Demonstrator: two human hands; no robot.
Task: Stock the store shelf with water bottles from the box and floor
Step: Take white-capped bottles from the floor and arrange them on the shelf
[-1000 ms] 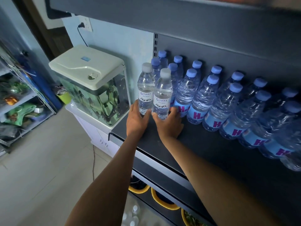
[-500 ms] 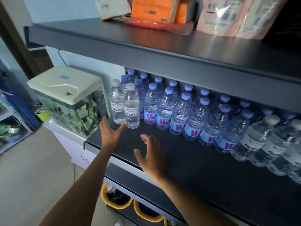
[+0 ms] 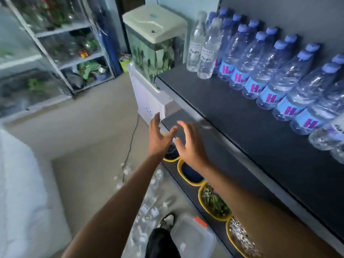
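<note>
Between loads: your left hand (image 3: 159, 138) and right hand (image 3: 191, 146) spread empty below the shelf (image 3: 232, 116); next, fetch floor bottles (image 3: 149, 207).

Whole frame motion-blurred. Blue-capped bottle row (image 3: 270, 71) runs off the right edge, count unreadable; labels show only "H", the rest cut or smeared. Print on the two white-capped bottles (image 3: 202, 49) too small to read. Floor bottles (image 3: 149, 205) at bottom centre are a blurred heap, number unclear. Left hand (image 3: 158, 138) and right hand (image 3: 189, 146) fingertips smeared. Yellow bowls (image 3: 214, 203) partly hidden by the right forearm; contents indistinct. Wire rack (image 3: 74, 53) items upper left unidentifiable.
</note>
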